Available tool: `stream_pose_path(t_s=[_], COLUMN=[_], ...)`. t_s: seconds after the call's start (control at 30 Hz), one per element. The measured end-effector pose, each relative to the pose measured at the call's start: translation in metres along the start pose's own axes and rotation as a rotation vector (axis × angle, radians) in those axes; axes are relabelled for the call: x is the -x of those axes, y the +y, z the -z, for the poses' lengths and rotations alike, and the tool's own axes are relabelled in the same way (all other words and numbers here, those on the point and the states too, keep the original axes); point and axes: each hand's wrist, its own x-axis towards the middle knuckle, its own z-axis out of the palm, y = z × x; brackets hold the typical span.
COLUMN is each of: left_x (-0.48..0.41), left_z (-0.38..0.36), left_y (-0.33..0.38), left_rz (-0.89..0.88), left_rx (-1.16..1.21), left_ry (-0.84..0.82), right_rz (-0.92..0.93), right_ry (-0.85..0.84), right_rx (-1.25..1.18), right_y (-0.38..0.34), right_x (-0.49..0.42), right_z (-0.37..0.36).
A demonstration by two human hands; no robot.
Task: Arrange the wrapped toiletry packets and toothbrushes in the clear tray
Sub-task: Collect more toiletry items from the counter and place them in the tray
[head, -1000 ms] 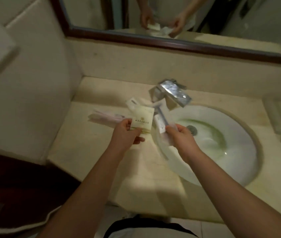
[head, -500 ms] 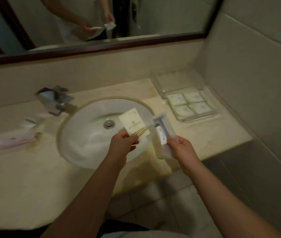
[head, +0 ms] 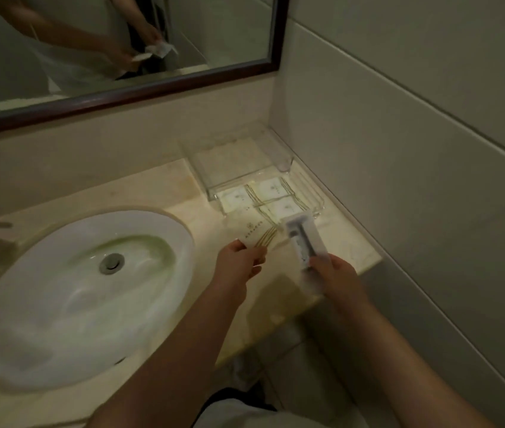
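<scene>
Nearest, at about six o'clock, both forearms reach out over the pale marble counter point(head: 158, 193). The left hand point(head: 237, 267) has its fingers pinched on the near edge of a flat cream paper packet with gold lines point(head: 256, 233). Just beside it at three o'clock, the right hand point(head: 334, 274) has its fingers closed round the lower end of a long clear-wrapped toothbrush pack point(head: 302, 239), its top pointing to twelve o'clock. At nine o'clock lies the white oval basin point(head: 69, 304).

Beyond the hands, at about one o'clock, sits the clear plastic tray point(head: 285, 163) against the wall, with three square cream packets point(head: 271, 197) lying flat in its near part; the far part looks bare.

The step in hand appears to be carrying both items to the tray. Next, each likely needs lowering over the near rim: the packet into the open spot beside the three, the toothbrush pack laid lengthwise where room remains.
</scene>
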Motion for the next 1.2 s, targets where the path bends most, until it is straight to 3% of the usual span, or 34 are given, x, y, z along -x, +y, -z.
stream_pose_path(t_s=[0.37, 0.53, 0.67, 0.87, 1.07, 1.2], left_x=[-0.095, -0.123, -0.124, -0.123, -0.107, -0.090], left_z=[-0.120, -0.161, -0.182, -0.188, -0.157, -0.126], left_y=[0.022, 0.023, 0.022, 0.023, 0.036, 0.034], left_rz=[0.448, 0.471, 0.518, 0.574, 0.713, 0.706], left_rx=[0.464, 0.620, 0.669, 0.565, 0.427, 0.291], left_ry=[0.171, 0.207, 0.183, 0.141, 0.007, -0.069], right_rz=[0.012, 0.070, 0.109, 0.139, 0.257, 0.268], right_ry=[0.063, 0.040, -0.099, -0.217, -0.496, -0.675], right_rx=[0.092, 0.165, 0.277, 0.425, 0.618, 0.762], right_y=[-0.045, -0.069, -0.089, -0.101, -0.108, -0.120], right_x=[-0.115, -0.158, -0.180, -0.208, -0.219, -0.228], right_z=[0.046, 0.052, 0.055, 0.039, 0.024, 0.005])
